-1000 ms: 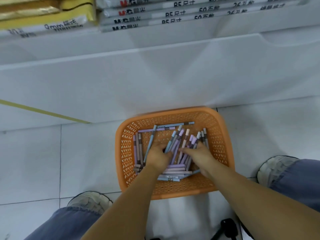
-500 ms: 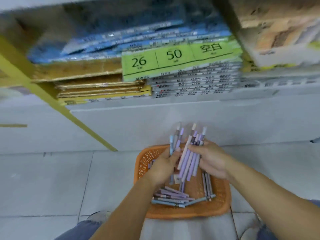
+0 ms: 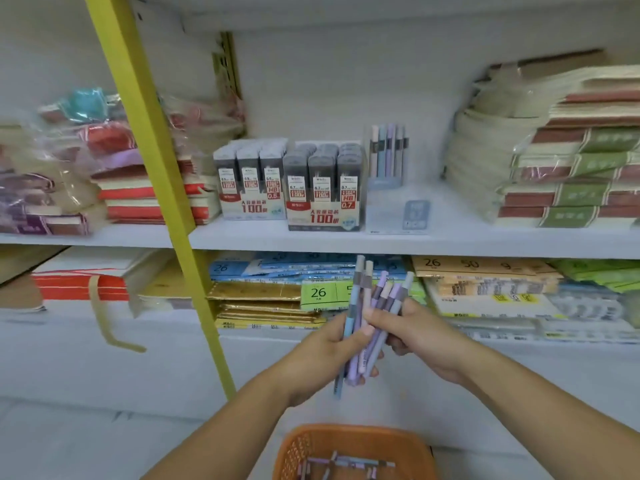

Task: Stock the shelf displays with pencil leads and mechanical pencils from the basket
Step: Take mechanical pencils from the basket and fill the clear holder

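Before the white store shelf [image 3: 485, 239], level with its lower tier, both hands grasp one bundle of slim pastel blue and purple mechanical pencils [image 3: 377, 296], its upper ends fanned apart; the left hand [image 3: 325, 351] has its fingers curled round the lower half of the bundle; the right hand [image 3: 419, 337] pinches the shafts higher up between thumb and fingers. Below them, at the bottom edge of the view, an orange plastic lattice basket [image 3: 294, 455] holds more loose pencils [image 3: 346, 464] lying flat. On the shelf stand two cartons of grey pencil-lead cases, one marked 0.5 [image 3: 251, 181] and one marked 0.7 [image 3: 323, 188], side by side; just right of them a clear plastic display stand [image 3: 386, 181] holds a few upright pencils.
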The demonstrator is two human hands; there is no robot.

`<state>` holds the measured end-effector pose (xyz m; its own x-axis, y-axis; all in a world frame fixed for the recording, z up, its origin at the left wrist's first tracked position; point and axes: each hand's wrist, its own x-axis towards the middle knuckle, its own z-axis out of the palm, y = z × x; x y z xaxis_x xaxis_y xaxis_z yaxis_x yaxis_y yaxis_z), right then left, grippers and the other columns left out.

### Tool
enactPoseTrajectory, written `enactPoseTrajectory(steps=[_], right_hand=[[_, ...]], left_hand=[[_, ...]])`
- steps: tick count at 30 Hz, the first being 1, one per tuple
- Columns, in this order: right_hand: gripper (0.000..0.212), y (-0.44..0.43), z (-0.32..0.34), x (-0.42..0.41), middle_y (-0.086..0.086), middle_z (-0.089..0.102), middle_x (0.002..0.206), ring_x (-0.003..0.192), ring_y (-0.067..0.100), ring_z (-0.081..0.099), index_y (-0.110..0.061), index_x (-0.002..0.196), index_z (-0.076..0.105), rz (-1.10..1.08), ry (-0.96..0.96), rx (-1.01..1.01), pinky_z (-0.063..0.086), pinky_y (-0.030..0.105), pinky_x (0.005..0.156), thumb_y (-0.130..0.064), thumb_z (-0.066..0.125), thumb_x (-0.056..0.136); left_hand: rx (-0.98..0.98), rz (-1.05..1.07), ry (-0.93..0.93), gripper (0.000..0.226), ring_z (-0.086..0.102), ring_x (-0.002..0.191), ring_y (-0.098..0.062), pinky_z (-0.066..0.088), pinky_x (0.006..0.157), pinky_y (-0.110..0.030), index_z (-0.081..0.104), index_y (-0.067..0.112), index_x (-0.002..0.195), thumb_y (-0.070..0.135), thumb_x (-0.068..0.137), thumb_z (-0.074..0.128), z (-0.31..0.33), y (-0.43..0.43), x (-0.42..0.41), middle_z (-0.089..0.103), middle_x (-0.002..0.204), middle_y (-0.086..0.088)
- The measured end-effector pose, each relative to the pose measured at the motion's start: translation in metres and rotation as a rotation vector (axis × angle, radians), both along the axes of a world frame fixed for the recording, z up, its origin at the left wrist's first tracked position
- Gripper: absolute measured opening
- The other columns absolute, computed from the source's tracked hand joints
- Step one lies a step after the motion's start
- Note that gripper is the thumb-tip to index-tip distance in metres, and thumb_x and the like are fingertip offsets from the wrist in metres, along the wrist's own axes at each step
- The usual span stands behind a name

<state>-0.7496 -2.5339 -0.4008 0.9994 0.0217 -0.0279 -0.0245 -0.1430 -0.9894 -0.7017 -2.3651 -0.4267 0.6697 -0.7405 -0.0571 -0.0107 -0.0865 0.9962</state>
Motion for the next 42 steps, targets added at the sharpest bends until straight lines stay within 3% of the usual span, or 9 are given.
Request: enactPoseTrajectory(steps=[3, 7, 11, 15, 19, 24, 29, 33, 42], right_hand=[[0.01, -0.002, 0.027, 0.008, 0.0, 0.046, 0.052, 0.044, 0.008, 0.036, -0.016, 0.085, 0.063, -0.021, -0.076, -0.032, 0.031, 0.019, 0.042, -0.023, 0.065, 0.092], [0.014, -0.003, 0.041, 0.017, 0.008, 0.063, 0.064, 0.051, 0.016, 0.056, -0.009, 0.102, 0.064, -0.066, -0.183, 0.04, 0.045, 0.026, 0.045, -0.017, 0.067, 0.091], [0.018, -0.007, 0.043, 0.023, 0.011, 0.072, 0.084, 0.064, 0.025, 0.067, -0.011, 0.112, 0.058, -0.17, -0.197, 0.219, 0.056, 0.03, 0.057, -0.016, 0.061, 0.094], [0.014, -0.014, 0.056, 0.023, 0.003, 0.072, 0.084, 0.071, 0.018, 0.07, -0.027, 0.098, 0.07, -0.256, -0.313, 0.104, 0.055, 0.025, 0.063, -0.015, 0.063, 0.092], [0.045, -0.027, 0.092, 0.023, -0.004, 0.073, 0.087, 0.069, 0.019, 0.073, -0.04, 0.114, 0.052, -0.409, -0.479, 0.057, 0.056, 0.021, 0.061, -0.008, 0.067, 0.087], [0.046, -0.057, 0.17, 0.041, 0.001, 0.066, 0.099, 0.076, 0.012, 0.072, -0.046, 0.105, 0.049, -0.478, -0.772, -0.214, 0.058, 0.023, 0.063, -0.007, 0.066, 0.089], [0.029, -0.085, 0.195, 0.099, 0.002, 0.066, 0.095, 0.075, 0.014, 0.069, -0.029, 0.115, 0.054, -0.489, -0.701, -0.511, 0.058, 0.025, 0.069, -0.013, 0.063, 0.093], [0.028, -0.103, 0.186, 0.124, -0.018, 0.059, 0.079, 0.077, 0.0, 0.059, -0.027, 0.113, 0.059, -0.522, -0.667, -0.889, 0.037, 0.004, 0.063, -0.019, 0.068, 0.089], [0.035, -0.113, 0.177, 0.136, -0.007, 0.063, 0.074, 0.073, 0.007, 0.057, -0.033, 0.105, 0.045, -0.462, -0.691, -0.984, 0.038, 0.025, 0.06, -0.02, 0.071, 0.086]], left_hand=[[0.004, 0.0, -0.056, 0.029, 0.069, 0.081, -0.009, 0.056, 0.078, -0.029, 0.058, 0.033, 0.125, 0.042, 0.097, 0.058, 0.026, 0.0, 0.011, 0.074, 0.091, 0.01], [-0.059, 0.128, -0.102, 0.033, 0.068, 0.083, -0.009, 0.059, 0.081, -0.034, 0.062, 0.034, 0.123, 0.041, 0.091, 0.066, 0.035, -0.004, 0.023, 0.074, 0.102, 0.0], [-0.128, 0.249, -0.153, 0.032, 0.069, 0.09, -0.004, 0.056, 0.074, -0.022, 0.058, 0.057, 0.121, 0.035, 0.099, 0.06, 0.037, -0.012, 0.024, 0.073, 0.107, 0.016], [-0.163, 0.293, -0.228, 0.036, 0.068, 0.087, 0.003, 0.054, 0.069, -0.018, 0.052, 0.065, 0.116, 0.034, 0.1, 0.058, 0.053, -0.019, 0.02, 0.07, 0.104, 0.026], [-0.217, 0.434, -0.305, 0.031, 0.06, 0.06, 0.006, 0.045, 0.052, -0.011, 0.053, 0.049, 0.124, 0.029, 0.1, 0.058, 0.067, -0.022, 0.029, 0.07, 0.086, 0.011], [-0.309, 0.522, -0.312, 0.025, 0.059, 0.063, 0.004, 0.049, 0.057, -0.012, 0.056, 0.046, 0.118, 0.028, 0.099, 0.058, 0.095, -0.027, 0.049, 0.069, 0.081, 0.017], [-0.339, 0.563, -0.319, 0.008, 0.057, 0.056, 0.003, 0.048, 0.053, -0.013, 0.058, 0.03, 0.103, 0.035, 0.097, 0.057, 0.109, -0.037, 0.068, 0.067, 0.067, 0.015], [-0.381, 0.599, -0.303, 0.01, 0.056, 0.051, 0.001, 0.045, 0.049, -0.012, 0.06, 0.026, 0.104, 0.034, 0.098, 0.057, 0.111, -0.043, 0.074, 0.064, 0.061, 0.013], [-0.422, 0.563, -0.282, 0.006, 0.053, 0.049, 0.001, 0.045, 0.048, -0.012, 0.059, 0.021, 0.103, 0.025, 0.099, 0.057, 0.114, -0.045, 0.077, 0.063, 0.058, 0.012]])
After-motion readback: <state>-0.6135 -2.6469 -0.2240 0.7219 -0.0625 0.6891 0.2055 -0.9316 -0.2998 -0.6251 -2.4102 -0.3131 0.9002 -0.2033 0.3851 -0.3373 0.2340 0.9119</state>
